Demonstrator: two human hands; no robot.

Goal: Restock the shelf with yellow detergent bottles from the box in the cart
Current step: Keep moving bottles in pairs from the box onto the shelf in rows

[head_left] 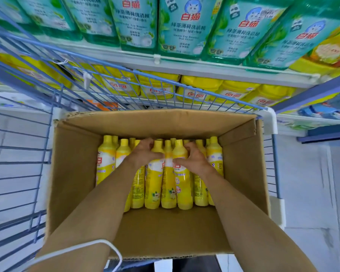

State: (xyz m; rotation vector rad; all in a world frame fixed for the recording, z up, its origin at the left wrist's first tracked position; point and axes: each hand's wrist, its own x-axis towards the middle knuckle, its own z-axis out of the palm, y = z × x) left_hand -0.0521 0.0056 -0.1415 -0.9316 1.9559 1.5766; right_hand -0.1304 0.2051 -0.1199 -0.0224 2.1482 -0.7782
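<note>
An open cardboard box (pixel 77 173) sits in a blue wire cart (pixel 18 154). Several yellow detergent bottles (pixel 106 160) lie side by side in the box, caps pointing to the shelf. Both my arms reach into the box. My left hand (pixel 145 152) grips the neck of one yellow bottle (pixel 153 185) near the middle. My right hand (pixel 192 158) curls around the neck of a neighbouring yellow bottle (pixel 183 189). A third bottle lies between the two.
The shelf (pixel 204 70) ahead carries green refill pouches (pixel 179 26) on top and large yellow jugs (pixel 200 91) on the lower tier behind the cart's front rim. A white cable (pixel 82 247) crosses my left forearm. Pale floor lies to the right of the cart.
</note>
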